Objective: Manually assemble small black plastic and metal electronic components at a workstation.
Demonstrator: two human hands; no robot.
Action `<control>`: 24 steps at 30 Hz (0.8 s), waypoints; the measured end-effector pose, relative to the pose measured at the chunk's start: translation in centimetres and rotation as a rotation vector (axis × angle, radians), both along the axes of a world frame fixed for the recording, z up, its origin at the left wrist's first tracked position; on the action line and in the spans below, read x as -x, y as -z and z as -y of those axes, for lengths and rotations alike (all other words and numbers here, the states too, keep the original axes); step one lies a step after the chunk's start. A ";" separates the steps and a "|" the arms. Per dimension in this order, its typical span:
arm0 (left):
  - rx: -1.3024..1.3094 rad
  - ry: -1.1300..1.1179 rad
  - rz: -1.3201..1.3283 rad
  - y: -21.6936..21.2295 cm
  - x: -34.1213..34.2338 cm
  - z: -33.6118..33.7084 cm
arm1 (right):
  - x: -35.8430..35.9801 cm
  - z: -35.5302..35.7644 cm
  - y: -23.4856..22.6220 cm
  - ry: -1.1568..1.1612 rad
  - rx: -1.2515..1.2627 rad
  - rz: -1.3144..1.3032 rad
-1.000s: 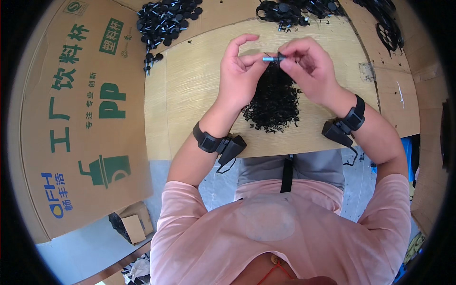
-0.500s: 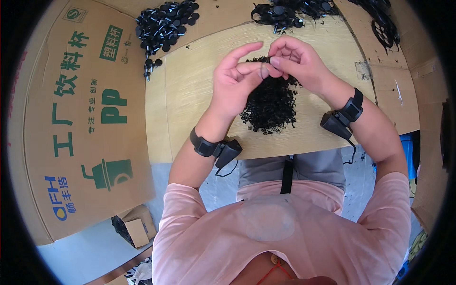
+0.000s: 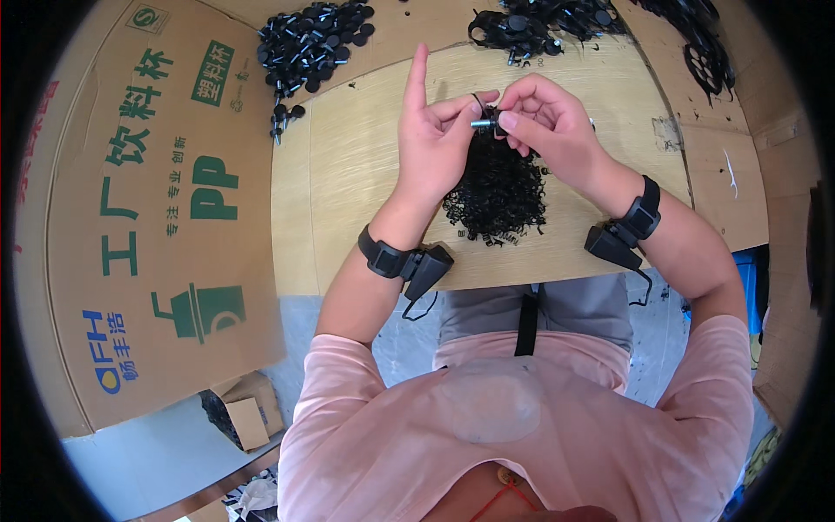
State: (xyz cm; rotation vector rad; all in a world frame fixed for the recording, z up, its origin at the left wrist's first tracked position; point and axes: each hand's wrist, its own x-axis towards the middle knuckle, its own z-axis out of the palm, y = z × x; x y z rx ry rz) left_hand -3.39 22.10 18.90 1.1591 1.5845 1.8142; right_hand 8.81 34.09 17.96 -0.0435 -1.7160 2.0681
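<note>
In front of me my right hand [image 3: 553,130] pinches a black-headed screw [image 3: 482,124] between thumb and fingers, its silvery shank pointing left. My left hand [image 3: 435,143] faces it with the index finger stretched upward. Between the left thumb and another finger is a thin black loop-like piece [image 3: 477,102], partly hidden by the fingers. The screw's tip comes close to the left thumb; whether they touch, I cannot tell. Below both hands lies a pile of small curly black pieces [image 3: 497,198] on the pale board [image 3: 365,209].
A heap of black-headed screws [image 3: 313,43] lies at the back left. Black looped parts mixed with screws [image 3: 539,24] sit at the far middle, and more black strips [image 3: 696,48] at the far right. Tall cardboard walls [image 3: 78,217] stand at the left and right [image 3: 787,200].
The silvery screw shank now shows between my hands. My left index finger has straightened upward, and the thin black loop has come into sight by the left thumb.
</note>
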 end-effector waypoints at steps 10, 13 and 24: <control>-0.199 0.012 0.107 -0.1 -0.6 0.8 | 0.7 -1.2 -0.1 -0.155 0.056 0.229; -0.187 0.108 0.022 0.5 -1.0 1.0 | 0.5 -1.6 -0.3 -0.074 0.070 0.273; 0.003 0.111 -0.032 0.2 -0.5 0.1 | 0.2 -1.3 -0.1 0.097 0.132 0.017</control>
